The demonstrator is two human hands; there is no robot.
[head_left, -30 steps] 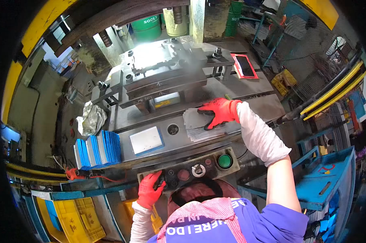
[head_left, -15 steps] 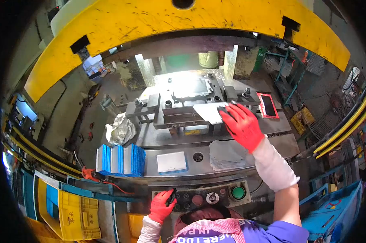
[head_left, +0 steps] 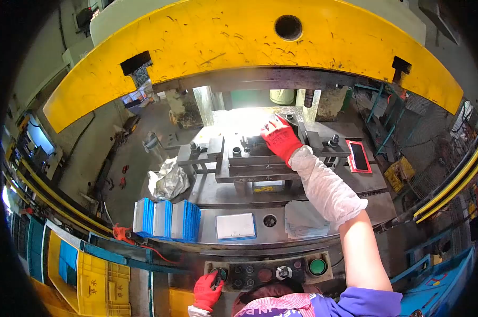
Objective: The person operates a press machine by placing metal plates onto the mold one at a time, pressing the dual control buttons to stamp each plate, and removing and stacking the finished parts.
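Observation:
My right hand (head_left: pixel 281 138), in a red glove, reaches over the metal die (head_left: pixel 260 170) on the press bed. Its fingers bend down into bright glare, and whatever they hold is hidden. Low in the view, my left hand (head_left: pixel 208 291), also red-gloved with dark fingertips, curls at the left end of the control panel (head_left: pixel 257 286), around a green push button (head_left: pixel 221 273). Nearer than the die, a pale rectangular plate (head_left: pixel 235 226) lies on a blue-edged piece. To its right is a fanned stack of thin grey sheets (head_left: pixel 305 219), partly behind my right forearm.
The yellow press ram (head_left: pixel 228 42) spans above the die. Blue-edged plates (head_left: pixel 167 219) stand in stacks at left, beside a crumpled silvery bag (head_left: pixel 168 179). A red-framed phone-like object (head_left: pixel 359 157) lies right of the die. Yellow crates (head_left: pixel 102 282) sit at lower left.
My right hand has moved forward and left onto the die; the pale sheet it held is no longer visible. My left hand stays at the panel's left end. The camera view has shifted.

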